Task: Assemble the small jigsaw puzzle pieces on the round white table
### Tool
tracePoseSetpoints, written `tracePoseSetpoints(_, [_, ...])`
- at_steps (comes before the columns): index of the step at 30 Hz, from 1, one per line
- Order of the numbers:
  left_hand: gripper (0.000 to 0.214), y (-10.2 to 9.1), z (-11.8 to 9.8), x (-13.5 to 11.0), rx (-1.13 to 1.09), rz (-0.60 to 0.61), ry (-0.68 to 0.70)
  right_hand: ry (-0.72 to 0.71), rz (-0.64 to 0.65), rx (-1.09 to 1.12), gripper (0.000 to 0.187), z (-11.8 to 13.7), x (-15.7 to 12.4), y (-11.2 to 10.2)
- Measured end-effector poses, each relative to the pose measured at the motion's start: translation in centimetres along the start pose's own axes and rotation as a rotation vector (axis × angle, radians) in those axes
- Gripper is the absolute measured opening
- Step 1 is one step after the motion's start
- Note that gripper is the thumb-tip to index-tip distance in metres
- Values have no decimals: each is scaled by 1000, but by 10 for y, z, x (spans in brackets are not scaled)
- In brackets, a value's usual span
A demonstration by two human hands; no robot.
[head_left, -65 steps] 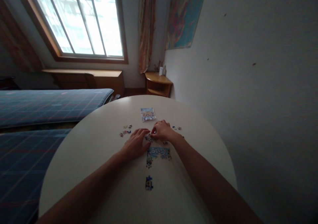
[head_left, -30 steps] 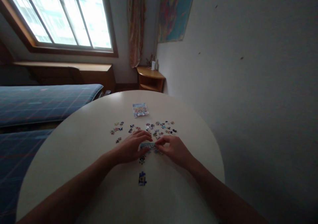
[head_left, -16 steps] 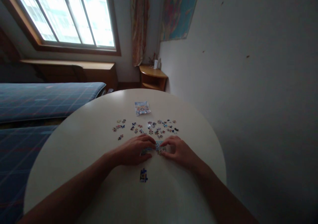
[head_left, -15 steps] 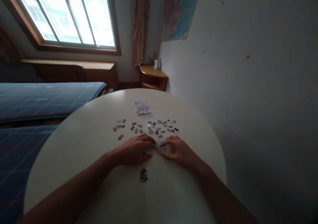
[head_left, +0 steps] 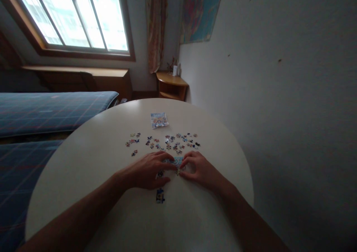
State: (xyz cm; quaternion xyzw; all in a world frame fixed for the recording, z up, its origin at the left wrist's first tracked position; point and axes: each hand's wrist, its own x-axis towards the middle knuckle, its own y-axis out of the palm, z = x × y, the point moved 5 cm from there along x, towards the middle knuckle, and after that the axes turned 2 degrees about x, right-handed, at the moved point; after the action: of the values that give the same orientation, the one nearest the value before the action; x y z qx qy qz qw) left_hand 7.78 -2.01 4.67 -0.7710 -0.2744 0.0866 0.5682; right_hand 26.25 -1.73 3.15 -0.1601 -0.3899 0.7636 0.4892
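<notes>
On the round white table (head_left: 92,159) both my hands rest on a joined block of jigsaw pieces (head_left: 175,162). My left hand (head_left: 149,172) lies over the block's left part, fingers curled onto it. My right hand (head_left: 199,169) pinches the block's right edge with thumb and fingertips. A small joined cluster (head_left: 160,196) lies alone nearer to me. Several loose pieces (head_left: 173,142) are scattered in a row just beyond my hands. A small printed picture card (head_left: 159,120) lies farther back.
A white wall (head_left: 279,95) runs close along the table's right side. Beds with blue checked covers (head_left: 41,110) stand to the left. A wooden corner shelf (head_left: 171,85) and a window (head_left: 75,17) are at the back.
My hands came back from the loose pieces to the joined block and now press on it. In the last half second they barely shifted.
</notes>
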Motion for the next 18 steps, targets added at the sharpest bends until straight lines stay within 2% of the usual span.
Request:
tracePoseSetpoints(5, [42, 2, -4, -1, 87, 39, 31, -12, 0, 1, 14, 1, 0, 0])
tracePoseSetpoints(12, [38, 3, -9, -2, 110, 15, 3, -9, 0, -7, 8, 1, 0, 0])
tracePoseSetpoints(18, [42, 4, -17, -1, 151, 18, -15, -84, -3, -28, 5, 2, 0, 0])
